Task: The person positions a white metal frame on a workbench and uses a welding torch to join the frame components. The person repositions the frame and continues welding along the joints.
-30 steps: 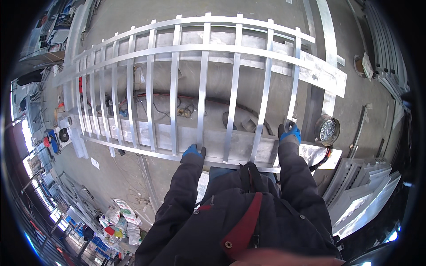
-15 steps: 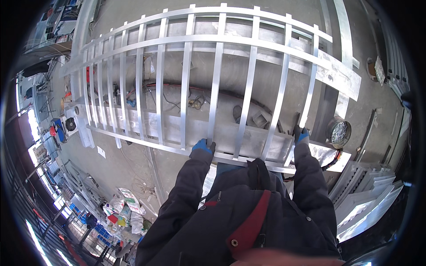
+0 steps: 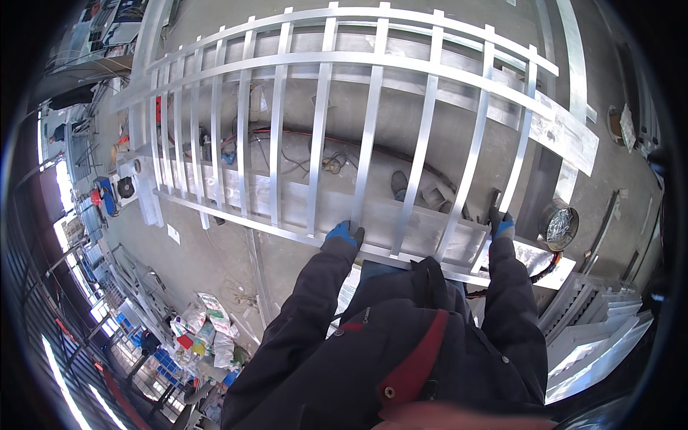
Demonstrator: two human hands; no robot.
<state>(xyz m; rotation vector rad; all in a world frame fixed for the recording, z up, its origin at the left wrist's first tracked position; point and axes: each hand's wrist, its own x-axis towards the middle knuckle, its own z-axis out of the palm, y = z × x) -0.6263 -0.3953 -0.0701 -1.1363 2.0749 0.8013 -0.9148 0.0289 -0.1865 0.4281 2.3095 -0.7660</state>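
The ladder-like metal frame [image 3: 369, 129] lies directly before the person, its near edge under both hands and the rest stretching away and to the left. The left hand [image 3: 345, 235], in a blue-and-grey glove, curls with fingers bent around the near end of one bar; the right hand [image 3: 503, 223], gloved alike, closes on the near end of the rightmost bar. The fingers' undersides are hidden. Beneath the frame's near side runs a flat grey beam [image 3: 378, 218]. Just right of the right hand stands a round tin [image 3: 559, 223] with shiny contents, a dark cable [image 3: 548, 269] looping below it; pale panels [image 3: 595, 337] are stacked lower right, and bags [image 3: 208, 333] are heaped lower left. Beyond, the bars partly screen tangled cords [image 3: 333, 163] on the floor. A second flat beam [image 3: 566, 132] runs under the frame's far side.
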